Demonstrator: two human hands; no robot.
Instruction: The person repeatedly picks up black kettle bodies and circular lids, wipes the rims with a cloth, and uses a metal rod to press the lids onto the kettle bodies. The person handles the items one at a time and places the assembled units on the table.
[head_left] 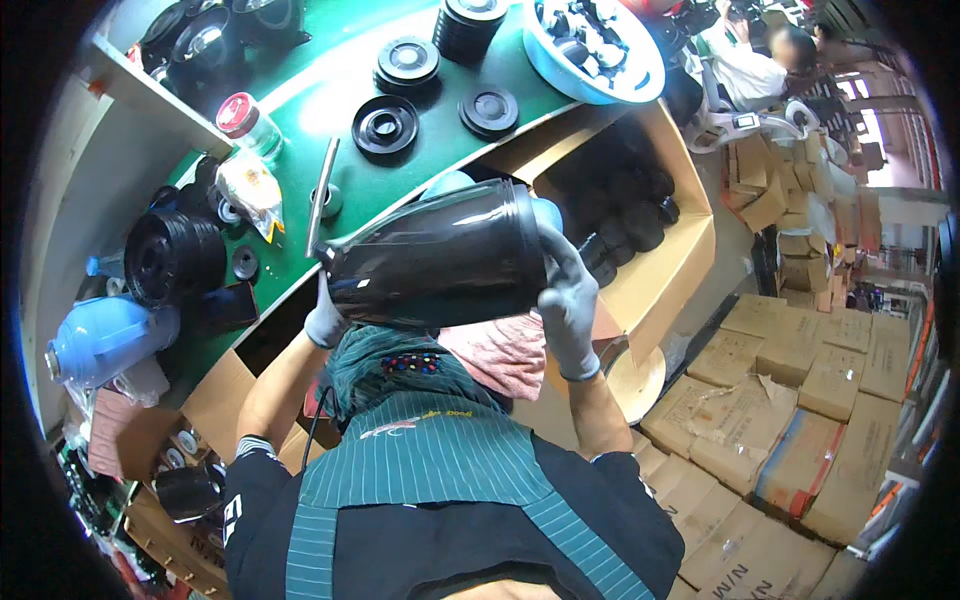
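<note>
Red-lidded jar (250, 126) and stacked brown cartons (735, 415)

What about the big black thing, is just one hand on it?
No, the left hand is at one end of the black container and the right hand at the other.

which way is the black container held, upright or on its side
On its side: the black container spans crosswise from the left hand to the right hand.
</note>
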